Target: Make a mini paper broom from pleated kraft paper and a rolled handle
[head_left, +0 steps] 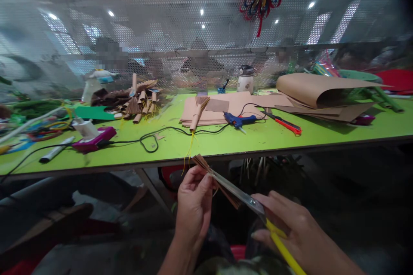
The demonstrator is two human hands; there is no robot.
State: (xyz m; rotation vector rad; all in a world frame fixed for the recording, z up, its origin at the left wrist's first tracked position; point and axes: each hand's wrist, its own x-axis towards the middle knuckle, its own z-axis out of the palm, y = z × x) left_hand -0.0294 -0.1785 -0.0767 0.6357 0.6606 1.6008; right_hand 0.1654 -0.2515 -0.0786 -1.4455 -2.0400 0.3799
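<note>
Just in front of the table edge, my left hand (194,197) pinches a strip of pleated brown paper (201,162) between thumb and fingers. One end of the strip sticks up past my fingers; the other slants down to the right. In my right hand (292,219) is a pair of scissors (237,190) with yellow handles. Their blades look nearly closed and reach to the paper beside my left thumb. Whether they bite into it I cannot tell. On the table beyond lies a brown paper roll with a fanned end (196,114) and yellow strings.
On the green table (174,148) lie a blue glue gun (240,120), a red utility knife (287,125), brown paper sheets (185,114), a purple power strip (93,139) and a black cable. Finished-looking paper rolls (142,105) are heaped at left. A white bottle (245,80) stands behind.
</note>
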